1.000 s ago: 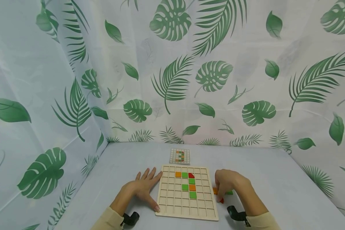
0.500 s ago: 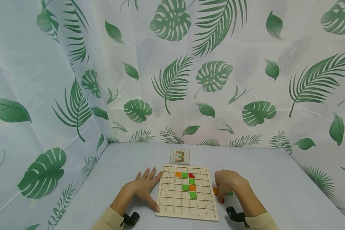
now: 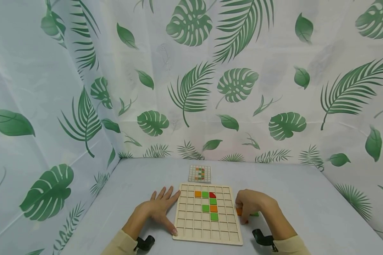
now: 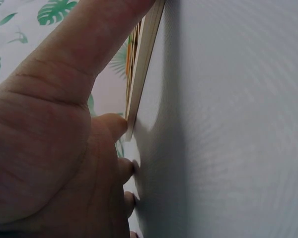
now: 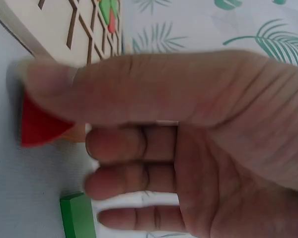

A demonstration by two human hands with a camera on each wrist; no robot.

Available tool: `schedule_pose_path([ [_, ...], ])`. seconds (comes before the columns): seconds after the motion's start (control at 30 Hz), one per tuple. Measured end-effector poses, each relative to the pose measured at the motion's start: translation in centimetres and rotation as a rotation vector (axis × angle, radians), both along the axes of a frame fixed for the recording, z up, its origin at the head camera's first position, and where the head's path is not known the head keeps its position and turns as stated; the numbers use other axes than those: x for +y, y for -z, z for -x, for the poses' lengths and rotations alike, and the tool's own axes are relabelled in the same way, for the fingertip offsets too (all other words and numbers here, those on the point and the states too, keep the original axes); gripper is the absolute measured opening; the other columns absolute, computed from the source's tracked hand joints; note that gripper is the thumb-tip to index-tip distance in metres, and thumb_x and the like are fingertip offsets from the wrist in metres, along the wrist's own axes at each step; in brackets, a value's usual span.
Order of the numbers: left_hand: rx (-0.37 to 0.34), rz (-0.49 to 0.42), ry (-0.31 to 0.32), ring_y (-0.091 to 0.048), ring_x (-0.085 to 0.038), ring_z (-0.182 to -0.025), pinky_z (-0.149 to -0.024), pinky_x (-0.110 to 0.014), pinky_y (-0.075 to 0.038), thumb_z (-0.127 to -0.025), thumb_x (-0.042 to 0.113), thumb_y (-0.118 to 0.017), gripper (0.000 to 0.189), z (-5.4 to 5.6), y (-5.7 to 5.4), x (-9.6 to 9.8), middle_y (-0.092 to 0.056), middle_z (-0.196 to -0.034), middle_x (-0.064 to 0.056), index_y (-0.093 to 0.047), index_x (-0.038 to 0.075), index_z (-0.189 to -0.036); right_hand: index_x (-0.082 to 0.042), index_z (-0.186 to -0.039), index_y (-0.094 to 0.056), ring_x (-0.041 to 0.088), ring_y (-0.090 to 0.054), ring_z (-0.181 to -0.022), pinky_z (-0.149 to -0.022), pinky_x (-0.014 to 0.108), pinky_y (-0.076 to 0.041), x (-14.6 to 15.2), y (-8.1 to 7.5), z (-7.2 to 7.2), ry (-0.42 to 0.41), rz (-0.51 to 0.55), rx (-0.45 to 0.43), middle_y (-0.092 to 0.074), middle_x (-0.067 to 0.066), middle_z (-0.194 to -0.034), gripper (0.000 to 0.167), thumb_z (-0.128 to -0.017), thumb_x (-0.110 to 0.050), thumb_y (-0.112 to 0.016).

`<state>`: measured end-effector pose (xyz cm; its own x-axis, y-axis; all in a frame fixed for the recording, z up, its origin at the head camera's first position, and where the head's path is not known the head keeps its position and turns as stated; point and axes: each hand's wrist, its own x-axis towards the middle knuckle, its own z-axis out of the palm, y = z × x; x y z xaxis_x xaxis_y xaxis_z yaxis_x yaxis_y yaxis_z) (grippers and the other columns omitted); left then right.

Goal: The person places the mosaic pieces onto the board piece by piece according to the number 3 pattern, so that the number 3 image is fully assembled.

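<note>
A wooden grid board (image 3: 191,223) lies on the table with several orange, green and red tiles set in its upper and middle cells. My left hand (image 3: 162,209) is spread along its left edge, thumb at the near corner and a fingertip at the far part. Right of the board, my right hand (image 3: 253,202) reaches down over loose tiles: a red quarter-round tile (image 5: 42,124), an orange tile (image 3: 239,211) and a green tile (image 5: 78,215). The right thumb overlaps the red tile in the right wrist view. Its index finger is hidden, and I cannot tell whether a tile is pinched.
Behind the board lies a small pattern card (image 3: 199,173) printed with a coloured grid. A leaf-printed curtain (image 3: 191,88) closes off the back and sides of the pale table (image 3: 146,170). Black wrist devices sit at both cuffs.
My right hand dips among the loose tiles and shifts slightly left toward the board; less of the red tile shows in the head view. My left hand stays in place.
</note>
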<state>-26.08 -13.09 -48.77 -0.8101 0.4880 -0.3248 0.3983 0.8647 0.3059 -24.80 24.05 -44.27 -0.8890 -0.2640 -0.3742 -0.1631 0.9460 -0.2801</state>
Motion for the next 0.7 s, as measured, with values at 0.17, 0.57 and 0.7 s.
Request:
schedule_pose_path([
  [0.17,0.001,-0.001,0.003,0.003,-0.041,-0.163,-0.126,-0.069,-0.004,-0.062,0.076,-0.087,0.14,0.0,0.0,0.0,-0.001,-0.177,-0.013,-0.01,0.029,-0.169,-0.016,-0.065,-0.07,0.014,-0.055,-0.06,-0.057,0.029,-0.04,0.3,-0.2,-0.1,-0.037,0.094,-0.035,-0.07,-0.001,-0.064,0.027,-0.068,-0.005,-0.094],
  [0.57,0.004,0.005,-0.01,0.002,-0.04,-0.163,-0.126,-0.068,-0.004,-0.061,0.077,-0.087,0.141,0.0,0.0,0.0,-0.002,-0.177,-0.012,-0.01,0.03,-0.169,-0.008,-0.08,-0.068,0.016,-0.064,-0.06,-0.058,0.037,-0.057,0.7,-0.2,0.9,-0.143,0.385,0.0,-0.068,0.001,-0.068,0.018,-0.081,-0.003,-0.085],
  [0.7,0.003,0.004,-0.005,0.002,-0.041,-0.163,-0.126,-0.069,-0.004,-0.061,0.077,-0.087,0.14,0.0,0.0,0.0,-0.002,-0.177,-0.012,-0.011,0.029,-0.169,-0.007,-0.084,-0.07,0.014,-0.061,-0.063,-0.059,0.03,-0.052,0.4,-0.2,1.2,-0.182,0.439,0.027,-0.067,-0.001,-0.071,0.015,-0.084,-0.007,-0.085],
])
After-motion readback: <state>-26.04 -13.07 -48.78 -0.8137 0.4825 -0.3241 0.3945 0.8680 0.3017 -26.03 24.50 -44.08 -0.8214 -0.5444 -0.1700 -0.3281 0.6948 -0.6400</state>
